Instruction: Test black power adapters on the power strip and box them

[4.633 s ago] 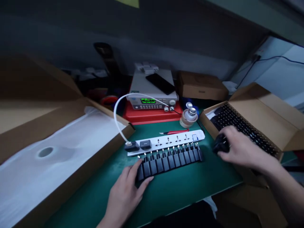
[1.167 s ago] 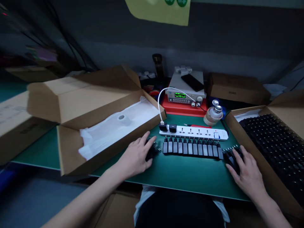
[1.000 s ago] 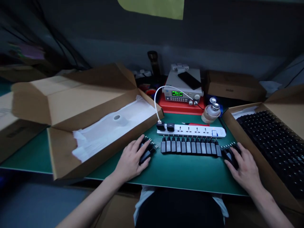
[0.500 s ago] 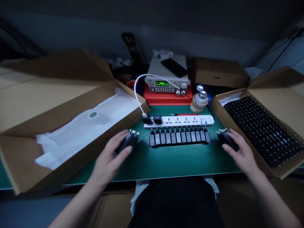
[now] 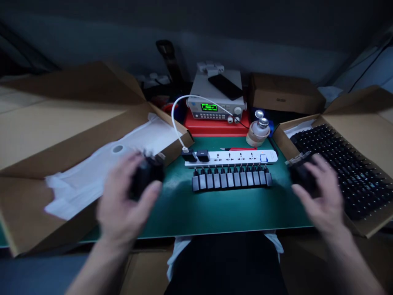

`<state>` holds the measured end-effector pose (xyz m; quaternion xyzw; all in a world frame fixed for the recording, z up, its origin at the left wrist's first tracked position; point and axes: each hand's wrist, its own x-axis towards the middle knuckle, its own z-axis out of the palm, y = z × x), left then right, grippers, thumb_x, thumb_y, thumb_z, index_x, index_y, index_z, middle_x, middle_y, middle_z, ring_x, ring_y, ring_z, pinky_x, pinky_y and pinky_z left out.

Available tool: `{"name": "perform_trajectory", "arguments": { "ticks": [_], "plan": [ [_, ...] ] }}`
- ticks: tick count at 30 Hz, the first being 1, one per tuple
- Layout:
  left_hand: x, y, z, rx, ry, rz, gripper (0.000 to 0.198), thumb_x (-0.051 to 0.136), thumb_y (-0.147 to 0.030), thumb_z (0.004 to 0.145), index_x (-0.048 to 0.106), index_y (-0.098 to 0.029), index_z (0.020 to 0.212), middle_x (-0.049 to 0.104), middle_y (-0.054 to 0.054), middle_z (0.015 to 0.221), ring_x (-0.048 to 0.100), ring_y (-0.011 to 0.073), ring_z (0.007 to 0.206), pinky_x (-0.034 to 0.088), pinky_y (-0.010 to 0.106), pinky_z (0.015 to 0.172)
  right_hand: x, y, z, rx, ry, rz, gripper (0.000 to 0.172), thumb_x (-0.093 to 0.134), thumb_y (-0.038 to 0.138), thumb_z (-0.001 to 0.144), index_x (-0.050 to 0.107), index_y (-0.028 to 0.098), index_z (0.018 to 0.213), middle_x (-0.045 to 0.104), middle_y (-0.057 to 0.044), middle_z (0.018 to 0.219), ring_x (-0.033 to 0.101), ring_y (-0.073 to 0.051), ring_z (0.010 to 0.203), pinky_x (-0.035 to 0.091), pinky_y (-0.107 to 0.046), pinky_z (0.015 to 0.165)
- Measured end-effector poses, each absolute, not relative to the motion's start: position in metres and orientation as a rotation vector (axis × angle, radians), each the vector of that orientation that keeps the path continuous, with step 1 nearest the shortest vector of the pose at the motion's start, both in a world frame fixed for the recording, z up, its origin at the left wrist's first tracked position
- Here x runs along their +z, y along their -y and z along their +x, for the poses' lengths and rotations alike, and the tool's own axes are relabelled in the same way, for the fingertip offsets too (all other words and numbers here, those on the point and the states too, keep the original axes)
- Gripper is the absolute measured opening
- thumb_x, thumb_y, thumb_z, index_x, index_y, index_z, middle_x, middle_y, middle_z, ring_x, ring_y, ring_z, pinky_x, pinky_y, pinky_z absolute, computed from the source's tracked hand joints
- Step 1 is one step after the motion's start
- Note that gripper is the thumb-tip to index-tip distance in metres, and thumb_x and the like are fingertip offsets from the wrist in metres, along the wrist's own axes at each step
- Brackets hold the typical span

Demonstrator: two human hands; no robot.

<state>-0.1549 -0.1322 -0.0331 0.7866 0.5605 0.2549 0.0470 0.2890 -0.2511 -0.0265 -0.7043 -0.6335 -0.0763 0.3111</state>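
Observation:
My left hand (image 5: pixel 123 196), smeared by motion, is closed round a small bunch of black power adapters (image 5: pixel 147 174) by the near side of the left carton (image 5: pixel 76 229). A similar bunch of black adapters (image 5: pixel 301 170), metal pins showing, is gripped in my right hand (image 5: pixel 325 196) beside the right carton (image 5: pixel 285 143). Between the hands, a row of black adapters (image 5: pixel 231 180) lies on the green table mat with prongs pointing away. Behind the row is a white power strip (image 5: pixel 229 157); two black adapters are plugged into its left end, one with a white cable (image 5: pixel 173 119).
White sheeting and a pale roll (image 5: pixel 118 149) lie in the left carton. Many adapters (image 5: pixel 344 164) fill the right one. At the back stand a tester (image 5: pixel 215 108) reading PASS on a red base (image 5: pixel 216 129), a phone (image 5: pixel 225 87), a pump bottle (image 5: pixel 259 130) and a closed box (image 5: pixel 285 92).
My left hand has moved left and up with its adapters, towards the left carton. My right hand has shifted slightly right and up with its bunch. The row on the mat stays put.

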Motion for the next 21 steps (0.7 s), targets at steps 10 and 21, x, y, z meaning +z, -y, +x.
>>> {"name": "perform_trajectory", "arguments": {
  "ticks": [10, 21],
  "plan": [
    [-0.081, 0.142, -0.117, 0.206, -1.927, 2.489, 0.074, 0.038, -0.061, 0.097, 0.040, -0.014, 0.153, 0.031, 0.018, 0.162, 0.050, 0.0478, 0.124, 0.052, 0.059, 0.091, -0.091, 0.230, 0.284, -0.177, 1.826, -2.311, 0.078, 0.052, 0.069, 0.091, 0.045, 0.013, 0.147, 0.024, -0.024, 0.162, 0.050, -0.044, 0.131, 0.059, -0.055, 0.087],
    [-0.108, 0.132, -0.116, 0.531, -1.636, 2.534, 0.069, 0.036, -0.045, 0.099, 0.012, -0.029, 0.162, 0.026, 0.014, 0.165, 0.023, 0.0420, 0.151, 0.027, 0.070, 0.115, -0.098, 0.231, 0.258, -0.205, 1.806, -2.176, 0.077, 0.058, 0.044, 0.096, 0.020, 0.015, 0.157, 0.019, -0.022, 0.164, 0.020, -0.041, 0.150, 0.039, -0.062, 0.113]
  ]
}}
